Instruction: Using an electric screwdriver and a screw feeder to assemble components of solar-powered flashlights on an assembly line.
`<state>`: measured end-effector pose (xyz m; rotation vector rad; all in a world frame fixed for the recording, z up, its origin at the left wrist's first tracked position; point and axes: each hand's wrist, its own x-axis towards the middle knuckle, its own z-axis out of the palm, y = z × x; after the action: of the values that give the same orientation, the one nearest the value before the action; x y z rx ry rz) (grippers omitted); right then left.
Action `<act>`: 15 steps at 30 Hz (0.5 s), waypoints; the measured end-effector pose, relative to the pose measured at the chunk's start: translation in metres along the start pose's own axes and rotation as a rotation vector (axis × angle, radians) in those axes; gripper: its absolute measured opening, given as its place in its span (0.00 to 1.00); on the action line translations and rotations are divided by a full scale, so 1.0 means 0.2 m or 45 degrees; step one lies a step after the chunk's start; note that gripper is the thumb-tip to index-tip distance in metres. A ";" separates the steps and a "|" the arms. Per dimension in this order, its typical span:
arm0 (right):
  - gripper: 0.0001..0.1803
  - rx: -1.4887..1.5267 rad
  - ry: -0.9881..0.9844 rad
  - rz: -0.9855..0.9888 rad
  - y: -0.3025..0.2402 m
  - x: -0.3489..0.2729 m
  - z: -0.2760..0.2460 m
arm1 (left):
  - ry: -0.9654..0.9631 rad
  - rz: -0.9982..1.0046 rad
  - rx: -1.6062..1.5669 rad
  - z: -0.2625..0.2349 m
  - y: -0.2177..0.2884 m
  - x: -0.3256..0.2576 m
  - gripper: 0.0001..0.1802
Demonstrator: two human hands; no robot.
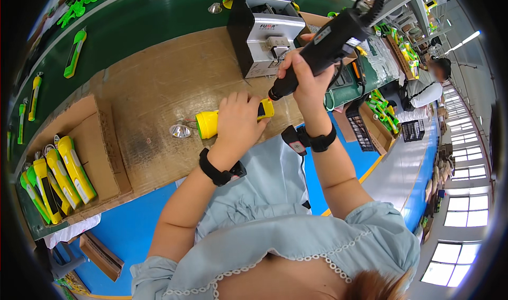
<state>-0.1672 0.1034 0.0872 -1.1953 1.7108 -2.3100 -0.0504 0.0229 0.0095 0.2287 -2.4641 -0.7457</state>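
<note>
I'm pressing my left hand [239,121] flat over a yellow flashlight [209,123], fingers wrapped down on its body, pinning it to the cardboard sheet [159,88] on the bench. Its long axis is running left-right, round head end poking out left of my hand, tail end [264,109] showing on the right. My right hand [304,75] is gripping a black electric screwdriver [323,46], closed tight round the handle, tip [273,95] angling down-left and sitting just above the tail end, so right hand is nearer that end. A loose silver reflector [180,131] is lying just left of the head. A grey machine box [262,33] is standing behind, small label on its front. An open carton [79,141] at far left is holding more yellow and green flashlights [55,175].
</note>
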 end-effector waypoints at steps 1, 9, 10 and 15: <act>0.23 -0.014 -0.014 0.026 0.02 -0.01 0.00 | 0.001 0.001 0.000 0.00 0.00 0.01 0.22; 0.23 0.082 -0.116 0.052 0.08 0.00 -0.06 | -0.054 -0.039 0.030 0.02 0.01 0.04 0.22; 0.24 0.070 -0.133 0.066 0.08 0.00 -0.06 | -0.040 -0.035 0.026 0.01 0.01 0.04 0.22; 0.24 0.160 -0.167 0.073 0.09 -0.01 -0.04 | -0.067 -0.095 0.029 -0.01 -0.01 0.03 0.21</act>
<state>-0.1783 0.1043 0.0707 -1.2277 1.5128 -2.2157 -0.0551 0.0194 0.0126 0.3151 -2.5267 -0.7638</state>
